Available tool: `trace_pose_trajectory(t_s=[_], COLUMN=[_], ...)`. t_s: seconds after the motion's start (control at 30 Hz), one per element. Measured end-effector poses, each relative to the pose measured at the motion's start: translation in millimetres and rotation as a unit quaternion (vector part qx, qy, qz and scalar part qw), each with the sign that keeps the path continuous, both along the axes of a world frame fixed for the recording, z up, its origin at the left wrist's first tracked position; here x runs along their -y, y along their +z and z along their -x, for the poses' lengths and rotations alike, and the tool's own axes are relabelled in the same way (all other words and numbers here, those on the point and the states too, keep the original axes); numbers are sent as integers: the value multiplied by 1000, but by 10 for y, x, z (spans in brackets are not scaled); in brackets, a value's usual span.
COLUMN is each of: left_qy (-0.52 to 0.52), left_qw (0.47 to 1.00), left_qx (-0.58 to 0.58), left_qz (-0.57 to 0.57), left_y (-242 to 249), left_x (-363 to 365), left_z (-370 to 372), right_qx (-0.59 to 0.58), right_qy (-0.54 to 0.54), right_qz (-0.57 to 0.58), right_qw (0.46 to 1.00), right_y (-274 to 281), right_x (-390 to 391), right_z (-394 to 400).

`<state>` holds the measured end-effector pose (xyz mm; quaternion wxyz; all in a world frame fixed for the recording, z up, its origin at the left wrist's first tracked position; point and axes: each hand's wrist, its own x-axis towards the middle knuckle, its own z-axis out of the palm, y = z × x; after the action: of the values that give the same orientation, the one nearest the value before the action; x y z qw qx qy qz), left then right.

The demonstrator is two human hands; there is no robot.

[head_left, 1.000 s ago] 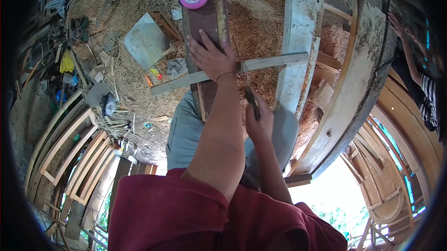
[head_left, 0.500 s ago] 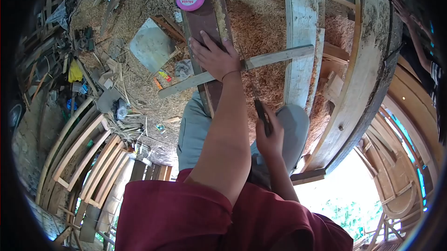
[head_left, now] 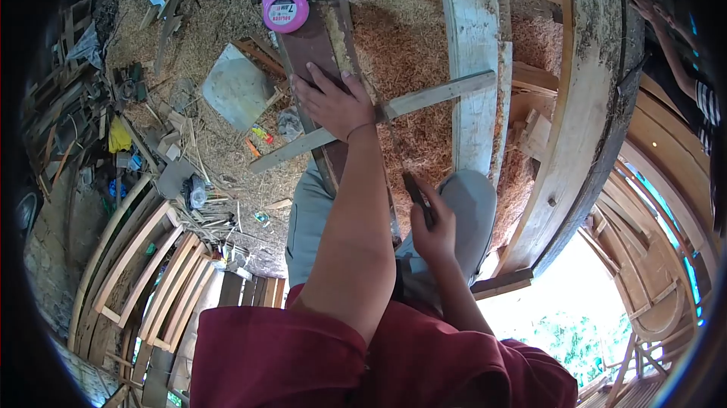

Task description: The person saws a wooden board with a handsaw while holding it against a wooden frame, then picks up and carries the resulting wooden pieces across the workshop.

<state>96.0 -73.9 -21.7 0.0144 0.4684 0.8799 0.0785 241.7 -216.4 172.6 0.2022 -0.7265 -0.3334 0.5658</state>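
Note:
My left hand (head_left: pixel 333 101) lies flat, fingers spread, on a dark worn plank (head_left: pixel 307 37) where a thin pale lath (head_left: pixel 439 94) crosses it. A pink tape measure (head_left: pixel 285 11) rests on the plank's far end. My right hand (head_left: pixel 433 234) is closed around the dark handle of a hand saw (head_left: pixel 415 192). The saw's thin blade runs up toward the lath beside my left wrist. My grey-trousered knees sit under both arms.
A thick whitish beam (head_left: pixel 469 45) and a broad curved plank (head_left: pixel 583 105) stand to the right on a sawdust-covered floor. Another person's arm (head_left: pixel 674 45) reaches in at the upper right. A grey sheet (head_left: pixel 235 86), scraps and curved wooden frames (head_left: pixel 144 264) lie to the left.
My right hand has drawn the saw back toward my body. My left hand has stayed pressed on the plank, and the view has shifted slightly.

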Motion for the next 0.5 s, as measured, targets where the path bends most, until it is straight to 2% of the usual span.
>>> trace_pose_trajectory(t_s=[0.07, 0.1, 0.2, 0.3, 0.4, 0.43, 0.5], left_qy=[6, 6, -2, 1, 4, 5, 7], left_qw=[1000, 1000, 1000, 1000, 1000, 1000, 1000], left_qx=[0, 2, 0, 4, 13, 13, -2], left_qz=[8, 5, 2, 4, 14, 15, 4], left_y=[9, 6, 8, 7, 24, 27, -13], left_x=[15, 21, 29, 15, 38, 65, -52], left_z=[-14, -30, 21, 4, -35, -56, 43], right_qx=[-5, 2, 9, -2, -4, -1, -8], right_qy=[-10, -7, -12, -6, 3, 5, -2], right_qz=[29, -37, 0, -29, -15, -46, -48], right_qw=[1000, 999, 1000, 1000, 1000, 999, 999], right_y=[-227, -330, 16, 64, -295, -469, -388], right_x=[-300, -308, -20, 273, -149, -243, -274], right_z=[149, 174, 28, -135, 67, 120, 110])
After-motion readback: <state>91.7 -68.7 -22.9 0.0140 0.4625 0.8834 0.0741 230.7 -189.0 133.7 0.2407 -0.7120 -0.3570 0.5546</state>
